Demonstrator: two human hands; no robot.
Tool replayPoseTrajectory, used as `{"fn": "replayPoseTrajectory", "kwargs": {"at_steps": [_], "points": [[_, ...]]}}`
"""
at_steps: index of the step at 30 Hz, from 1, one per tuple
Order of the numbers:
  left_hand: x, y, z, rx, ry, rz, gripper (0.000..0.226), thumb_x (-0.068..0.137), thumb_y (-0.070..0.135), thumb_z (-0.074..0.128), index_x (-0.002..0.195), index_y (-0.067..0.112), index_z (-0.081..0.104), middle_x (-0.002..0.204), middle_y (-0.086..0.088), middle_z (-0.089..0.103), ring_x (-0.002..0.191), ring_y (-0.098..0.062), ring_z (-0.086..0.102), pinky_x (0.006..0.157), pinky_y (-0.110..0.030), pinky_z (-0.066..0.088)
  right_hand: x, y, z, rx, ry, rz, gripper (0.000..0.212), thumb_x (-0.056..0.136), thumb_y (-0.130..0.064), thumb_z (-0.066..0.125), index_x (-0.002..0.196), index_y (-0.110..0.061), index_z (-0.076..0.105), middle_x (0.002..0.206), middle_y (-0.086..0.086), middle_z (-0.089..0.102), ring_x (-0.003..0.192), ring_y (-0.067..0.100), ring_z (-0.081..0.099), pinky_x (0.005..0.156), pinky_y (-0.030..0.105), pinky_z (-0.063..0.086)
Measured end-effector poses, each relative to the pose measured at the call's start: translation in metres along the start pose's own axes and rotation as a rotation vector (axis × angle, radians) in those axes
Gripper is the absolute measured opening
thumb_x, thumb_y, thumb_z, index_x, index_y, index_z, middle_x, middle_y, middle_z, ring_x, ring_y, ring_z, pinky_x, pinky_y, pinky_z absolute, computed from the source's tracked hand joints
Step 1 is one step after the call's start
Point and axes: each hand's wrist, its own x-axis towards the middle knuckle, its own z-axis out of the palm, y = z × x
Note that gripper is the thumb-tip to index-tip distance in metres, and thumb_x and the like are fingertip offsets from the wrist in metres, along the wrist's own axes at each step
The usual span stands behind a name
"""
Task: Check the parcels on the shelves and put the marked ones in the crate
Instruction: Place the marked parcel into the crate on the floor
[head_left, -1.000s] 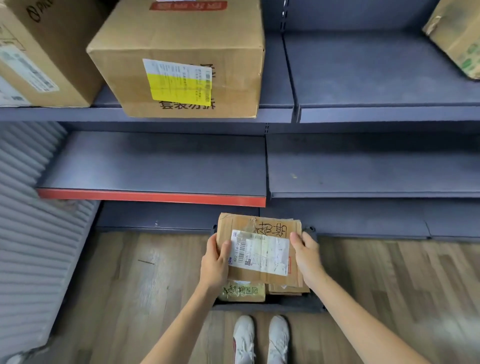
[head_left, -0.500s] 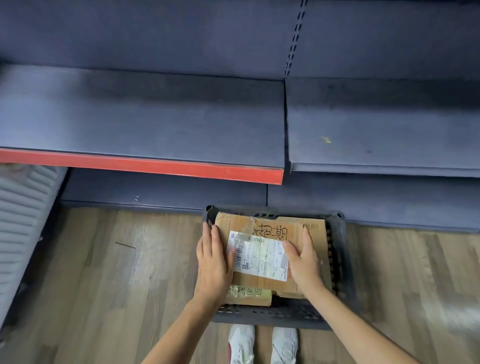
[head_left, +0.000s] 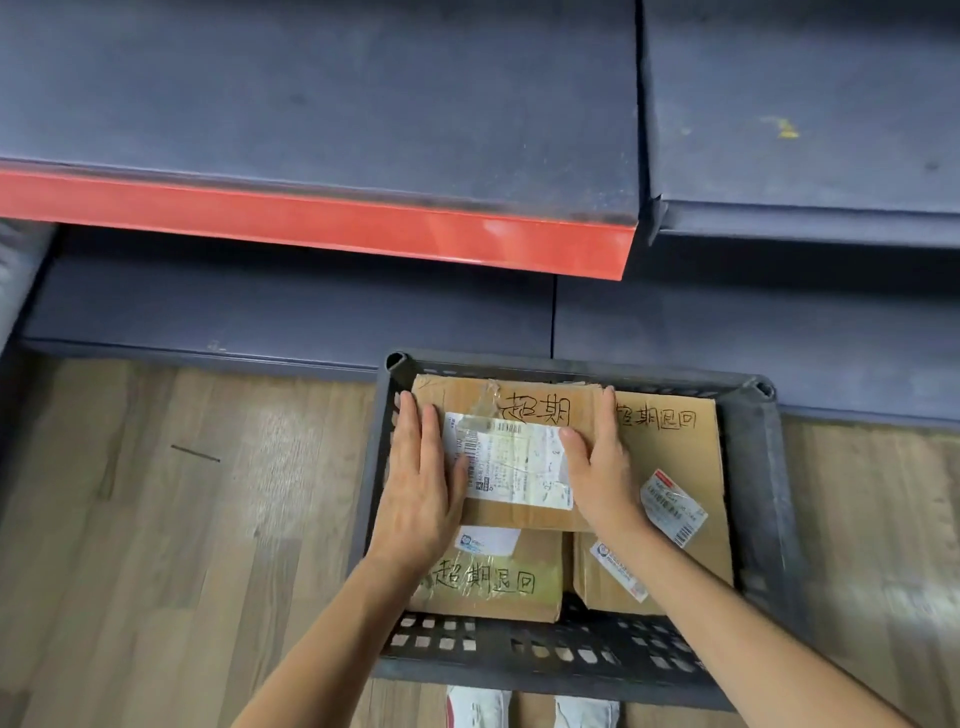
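Two hands bracket a flat cardboard parcel (head_left: 519, 415) lying in a dark slotted crate (head_left: 774, 499) on a wood-plank floor (head_left: 208, 545). The left hand (head_left: 421, 483) lies flat along the parcel's left edge, fingers straight and together, thumb touching the left margin of a white shipping label (head_left: 511, 465). The right hand (head_left: 597, 467) lies on the parcel's right side, fingers straight and pointing away from the person, thumb resting on the label's right end. Neither hand curls round the parcel; both are extended and pressing or resting on it.

The parcel bears handwritten black characters above the label and a strip of clear tape near its top. It lies on top of other parcels in the crate: a right box (head_left: 680, 467) with handwriting along its far edge and a tilted label, a near-left box (head_left: 498, 582) with handwriting on its top, and a near-right box (head_left: 608, 577) partly hidden by the right forearm. The left wrist covers part of the near-left box.

The crate stands just in front of the dark blue base shelf (head_left: 291, 312). Above it projects a shelf with a red front strip (head_left: 332, 223); a second blue shelf (head_left: 805, 130) adjoins it on the right. White shoes (head_left: 478, 706) show at the bottom edge, behind the crate's near wall.
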Motion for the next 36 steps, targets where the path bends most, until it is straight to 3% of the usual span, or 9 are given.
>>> {"fn": "replayPoseTrajectory", "kwargs": {"at_steps": [2, 4, 8, 13, 15, 19, 24, 29, 36], "points": [[0.007, -0.007, 0.015, -0.006, 0.003, -0.007, 0.071, 0.091, 0.051, 0.019, 0.143, 0.011, -0.007, 0.15, -0.003, -0.015, 0.142, -0.017, -0.008, 0.112, -0.03, -0.003, 0.01, 0.011, 0.008, -0.091, 0.017, -0.062, 0.067, 0.097, -0.023, 0.041, 0.147, -0.014, -0.002, 0.156, 0.008, 0.009, 0.142, 0.024, 0.018, 0.107, 0.021, 0.016], [0.015, -0.014, 0.026, -0.019, 0.012, -0.019, 0.076, 0.089, 0.053, 0.02, 0.146, 0.007, 0.0, 0.15, -0.001, -0.014, 0.14, -0.014, -0.007, 0.111, -0.026, -0.006, 0.017, 0.021, 0.015, -0.123, 0.022, -0.096, 0.067, 0.097, -0.022, 0.041, 0.147, -0.01, -0.002, 0.157, 0.008, 0.001, 0.144, 0.02, 0.004, 0.106, 0.015, 0.003], [0.023, -0.025, 0.038, -0.004, 0.001, -0.016, 0.078, 0.088, 0.055, 0.019, 0.148, 0.006, 0.006, 0.155, -0.005, -0.008, 0.14, -0.011, -0.006, 0.109, -0.02, -0.009, 0.029, 0.035, 0.032, -0.153, 0.021, -0.1, 0.068, 0.097, -0.022, 0.04, 0.146, -0.01, -0.005, 0.156, 0.008, -0.007, 0.144, 0.022, 0.001, 0.115, 0.027, 0.006], [0.03, -0.04, 0.05, 0.042, -0.035, -0.014, 0.075, 0.091, 0.052, 0.021, 0.148, 0.005, 0.009, 0.157, -0.013, -0.001, 0.144, -0.023, 0.003, 0.112, -0.032, 0.007, 0.038, 0.048, 0.048, -0.244, 0.027, -0.151, 0.067, 0.097, -0.024, 0.038, 0.145, -0.007, -0.006, 0.148, -0.002, -0.023, 0.144, 0.021, 0.003, 0.114, 0.024, 0.016], [0.029, -0.046, 0.055, 0.068, -0.031, -0.002, 0.074, 0.092, 0.05, 0.022, 0.147, 0.001, 0.011, 0.156, -0.018, 0.001, 0.144, -0.028, 0.006, 0.113, -0.036, 0.012, 0.04, 0.05, 0.054, -0.27, 0.021, -0.168, 0.067, 0.097, -0.026, 0.036, 0.144, -0.007, -0.008, 0.142, -0.005, -0.028, 0.144, 0.023, 0.006, 0.113, 0.03, 0.026], [0.032, -0.051, 0.06, 0.079, -0.027, -0.003, 0.075, 0.092, 0.051, 0.019, 0.146, -0.001, 0.011, 0.155, -0.019, 0.002, 0.141, -0.023, 0.002, 0.111, -0.037, 0.007, 0.043, 0.05, 0.061, -0.396, 0.022, -0.14, 0.067, 0.098, -0.031, 0.032, 0.144, -0.008, -0.012, 0.14, -0.004, -0.034, 0.141, 0.026, 0.022, 0.087, 0.035, 0.053], [0.03, -0.057, 0.057, 0.054, 0.006, 0.017, 0.071, 0.093, 0.044, 0.027, 0.147, 0.002, 0.009, 0.155, -0.015, -0.001, 0.143, -0.026, 0.004, 0.113, -0.04, 0.012, 0.045, 0.046, 0.063, -0.412, 0.0, -0.177, 0.064, 0.098, -0.029, 0.029, 0.144, -0.005, -0.008, 0.142, 0.0, -0.031, 0.145, 0.025, 0.004, 0.103, 0.038, 0.042], [0.038, -0.055, 0.057, 0.199, 0.028, 0.051, 0.064, 0.097, 0.035, 0.023, 0.138, -0.014, 0.023, 0.146, -0.037, 0.018, 0.138, -0.044, 0.016, 0.11, -0.055, 0.021, 0.046, 0.042, 0.067, -0.436, 0.012, -0.167, 0.064, 0.097, -0.025, 0.036, 0.144, 0.001, 0.001, 0.146, 0.009, -0.019, 0.143, 0.032, 0.012, 0.104, 0.043, 0.042], [0.042, -0.057, 0.058, 0.363, -0.001, 0.106, 0.058, 0.099, 0.027, 0.018, 0.133, -0.019, 0.028, 0.141, -0.04, 0.026, 0.134, -0.05, 0.025, 0.112, -0.054, 0.022, 0.047, 0.036, 0.061, -0.504, -0.044, -0.141, 0.065, 0.099, -0.029, 0.027, 0.144, -0.003, -0.013, 0.138, 0.005, -0.036, 0.144, 0.026, -0.01, 0.118, 0.034, 0.013]]}}
